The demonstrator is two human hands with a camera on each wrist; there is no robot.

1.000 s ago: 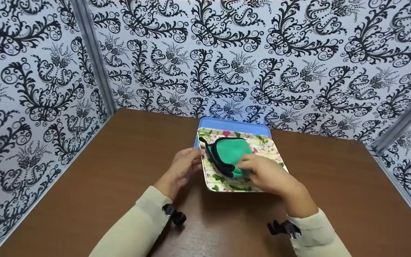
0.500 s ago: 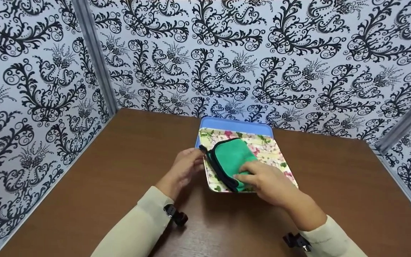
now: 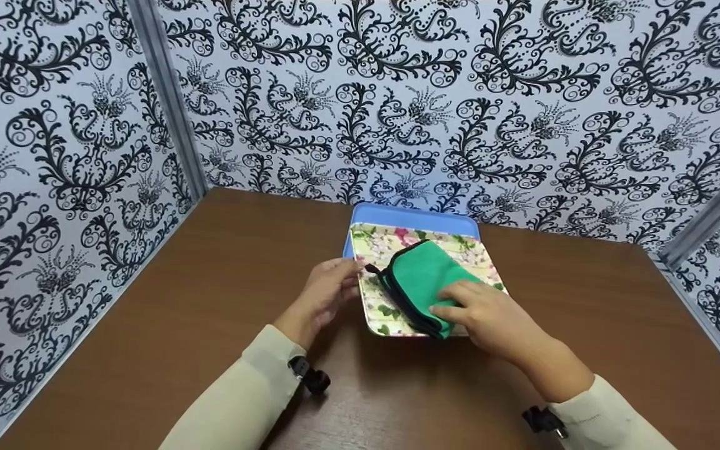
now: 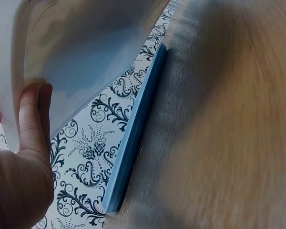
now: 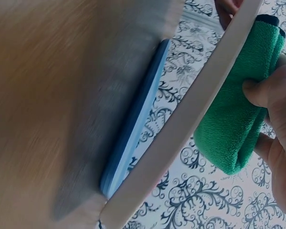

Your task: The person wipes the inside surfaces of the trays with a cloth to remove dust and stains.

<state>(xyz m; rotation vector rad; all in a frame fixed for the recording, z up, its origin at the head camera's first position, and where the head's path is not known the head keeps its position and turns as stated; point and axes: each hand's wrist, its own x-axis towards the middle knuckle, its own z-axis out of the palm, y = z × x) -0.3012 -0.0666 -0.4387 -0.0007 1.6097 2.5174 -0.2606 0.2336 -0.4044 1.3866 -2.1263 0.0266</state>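
A floral-patterned tray (image 3: 391, 315) is held up off the table, tilted toward me. My left hand (image 3: 325, 290) grips its left rim; in the left wrist view the fingers of that hand (image 4: 26, 157) press against the underside. Over the tray's face lies a folded green cloth (image 3: 425, 275) with black edging. My right hand (image 3: 485, 312) pinches the cloth near its lower right part. The right wrist view has the thumb on one side of the green cloth (image 5: 238, 109) and fingers behind it, beside the pale tray edge (image 5: 181, 119).
A blue tray (image 3: 413, 217) lies flat on the brown table (image 3: 260, 244), behind and below the floral one. Patterned wall panels (image 3: 397, 112) stand at the back and both sides.
My right hand has moved the green cloth down, then right across the floral tray. The left hand stays at the tray's left rim.
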